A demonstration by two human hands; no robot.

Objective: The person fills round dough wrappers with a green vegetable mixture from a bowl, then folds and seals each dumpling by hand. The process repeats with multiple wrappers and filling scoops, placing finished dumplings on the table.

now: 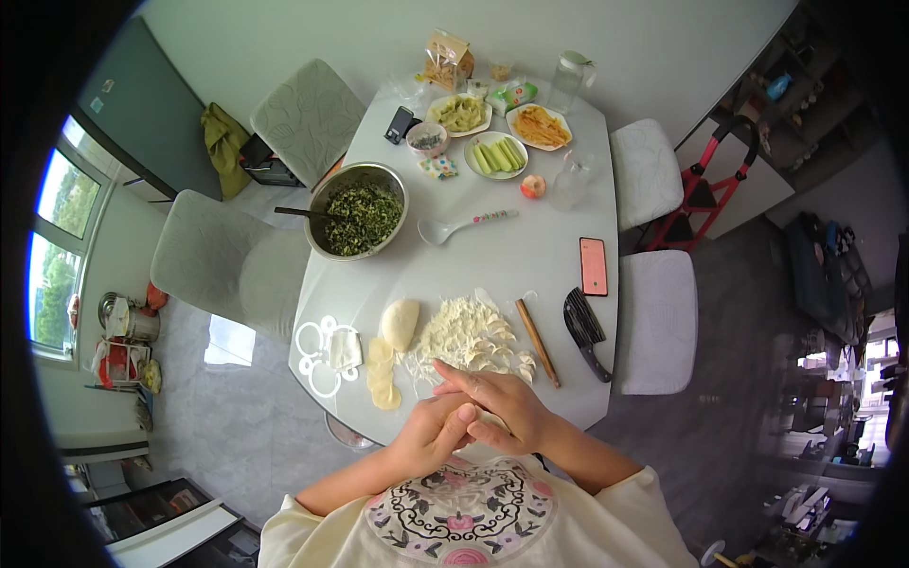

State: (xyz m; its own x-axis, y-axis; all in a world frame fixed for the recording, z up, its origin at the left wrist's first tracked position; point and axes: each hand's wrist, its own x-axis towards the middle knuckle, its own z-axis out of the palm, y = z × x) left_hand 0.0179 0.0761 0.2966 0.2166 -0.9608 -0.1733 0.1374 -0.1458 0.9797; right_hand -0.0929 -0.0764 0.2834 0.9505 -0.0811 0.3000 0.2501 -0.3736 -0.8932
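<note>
My left hand [434, 430] and my right hand [505, 412] are pressed together around a small piece of pale dough [491, 420], mostly hidden by the fingers, near the table's front edge. Just beyond them, shaped dough pieces [501, 348] lie at the right of a patch of scattered flour [451, 330]. A lump of dough [400, 324] and overlapping thin dough rounds [381, 373] rest left of the flour. A wooden rolling pin [537, 343] lies to its right. Farther back stands a steel bowl [403, 213] of chopped green filling [362, 219] with a dark-handled utensil in it.
White ring-shaped cutters [310, 339] lie at the table's left. A cleaver-like knife [586, 334] and a phone [594, 266] are near the right edge. A floral-handled spoon [465, 224], cucumber plate [496, 155], peach [532, 187] and glass pitcher [567, 82] stand farther back. Chairs flank the table.
</note>
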